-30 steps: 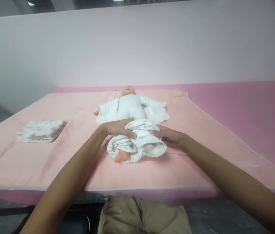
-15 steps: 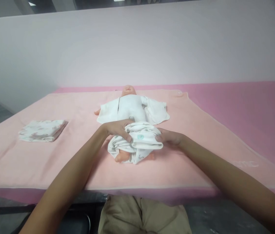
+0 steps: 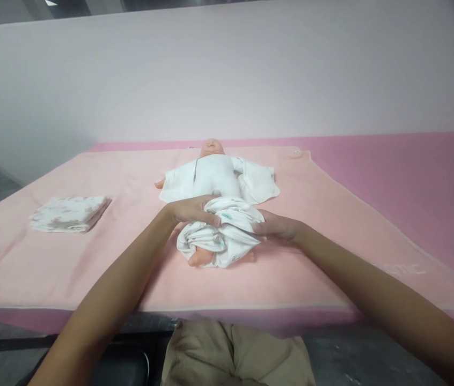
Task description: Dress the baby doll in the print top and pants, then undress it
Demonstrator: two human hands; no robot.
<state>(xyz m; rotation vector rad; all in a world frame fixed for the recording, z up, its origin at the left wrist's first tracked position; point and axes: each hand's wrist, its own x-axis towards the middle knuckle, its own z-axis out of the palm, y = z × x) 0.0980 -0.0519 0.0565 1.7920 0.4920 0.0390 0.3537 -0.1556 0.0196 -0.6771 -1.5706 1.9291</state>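
Note:
A baby doll (image 3: 214, 174) lies on its back, head toward the wall and feet toward me. White baby pants (image 3: 237, 236) with small prints are bunched around its legs, and one foot (image 3: 200, 257) pokes out at the lower left. My left hand (image 3: 197, 210) grips the bunched cloth on its left side, thumb on top. On the opposite side my right hand (image 3: 277, 225) pinches the cloth, its fingers partly hidden behind the folds. A white top (image 3: 261, 185) lies spread open under the doll's arms and torso.
A folded printed cloth (image 3: 70, 214) rests to the left on the peach blanket (image 3: 331, 241). The blanket covers most of a pink table surface (image 3: 424, 182). Behind stands a pale wall panel (image 3: 227, 75). The table's front edge is close to my lap.
The waistband of the pants, folded flat toward me before, is now turned up and crumpled between my hands. Both hands stay at nearly the same spots; the doll lies still.

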